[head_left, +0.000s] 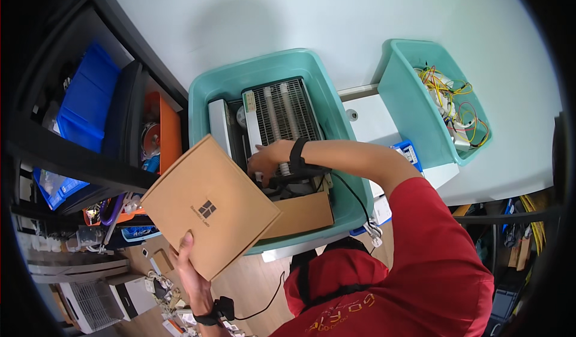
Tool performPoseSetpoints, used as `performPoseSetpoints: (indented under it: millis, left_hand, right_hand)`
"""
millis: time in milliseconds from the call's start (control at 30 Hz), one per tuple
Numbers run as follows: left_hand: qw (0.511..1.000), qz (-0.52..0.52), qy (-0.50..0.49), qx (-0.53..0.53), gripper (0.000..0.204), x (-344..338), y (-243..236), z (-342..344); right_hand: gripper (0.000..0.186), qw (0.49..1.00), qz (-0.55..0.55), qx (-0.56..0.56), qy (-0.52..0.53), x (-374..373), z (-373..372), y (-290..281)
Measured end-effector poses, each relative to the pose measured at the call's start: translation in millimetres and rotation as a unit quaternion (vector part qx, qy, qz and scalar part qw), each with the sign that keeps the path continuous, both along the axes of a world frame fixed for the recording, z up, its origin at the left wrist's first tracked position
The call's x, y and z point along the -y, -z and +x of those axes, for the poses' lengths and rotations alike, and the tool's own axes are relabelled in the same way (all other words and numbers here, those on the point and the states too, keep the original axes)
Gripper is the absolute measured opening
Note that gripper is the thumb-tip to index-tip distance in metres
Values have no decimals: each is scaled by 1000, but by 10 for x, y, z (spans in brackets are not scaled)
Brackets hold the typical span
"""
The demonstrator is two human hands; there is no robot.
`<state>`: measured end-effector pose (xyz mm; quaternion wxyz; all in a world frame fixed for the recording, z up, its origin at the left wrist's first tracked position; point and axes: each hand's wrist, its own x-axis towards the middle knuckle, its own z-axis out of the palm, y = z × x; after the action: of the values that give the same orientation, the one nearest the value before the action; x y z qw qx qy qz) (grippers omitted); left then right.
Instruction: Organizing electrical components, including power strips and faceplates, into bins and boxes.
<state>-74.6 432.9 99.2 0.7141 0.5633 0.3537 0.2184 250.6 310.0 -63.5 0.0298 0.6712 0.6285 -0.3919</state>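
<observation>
My left hand [193,274] grips a flat brown cardboard box [219,232] by its near edge, thumb on top. The box is tilted over the front left of a big teal plastic tub [258,65]. Inside the tub lies an appliance with a black wire grille [303,112] and two pale tubes behind it. My right hand [267,160] reaches into the tub, its fingers curled down by the appliance's near left side. What those fingers grip is hidden. Another cardboard box [303,214] and some black cable lie at the tub's near side.
Right of the tub, a second teal bin [414,106] holds tangled yellow and red wires [447,91]. A dark shelf rack on the left carries blue bins [90,97] and an orange bin [171,133]. Loose parts and a white wire-fronted unit [93,304] are at the lower left.
</observation>
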Motion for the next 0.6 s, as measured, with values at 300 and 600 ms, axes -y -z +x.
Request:
performPoseSetpoints:
  millis: [300, 600]
  left_hand:
    - [996, 85, -1, -30, 70, -125, -35, -39]
    - [988, 139, 21, -62, 69, -101, -224, 34]
  right_hand:
    - [70, 939, 136, 250, -191, 0, -64, -289]
    - [64, 947, 231, 215, -58, 520, 55, -355]
